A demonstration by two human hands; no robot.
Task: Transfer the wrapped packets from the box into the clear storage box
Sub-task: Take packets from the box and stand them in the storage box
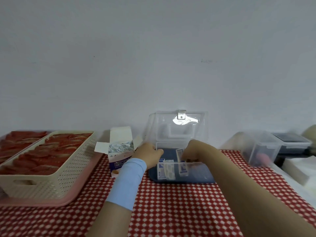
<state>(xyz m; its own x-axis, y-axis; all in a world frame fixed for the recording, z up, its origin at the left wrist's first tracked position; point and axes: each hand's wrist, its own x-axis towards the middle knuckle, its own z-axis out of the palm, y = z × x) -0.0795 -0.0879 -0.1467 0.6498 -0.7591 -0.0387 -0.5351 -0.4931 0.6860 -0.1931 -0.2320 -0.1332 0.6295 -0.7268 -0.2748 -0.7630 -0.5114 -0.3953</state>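
Blue-white packet (179, 153) upright, pinched by right hand (192, 152) in clear plastic box (196, 170); left hand (147, 153) grip unclear; red checked cloth (171, 202), grey wall (153, 57).

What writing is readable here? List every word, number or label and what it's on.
On the cardboard box: large white characters with a small line beneath, blurred, partly hidden by the sleeve; unreadable.
On the packets in the clear storage box: blue print, too blurred to read.
No other writing shows.
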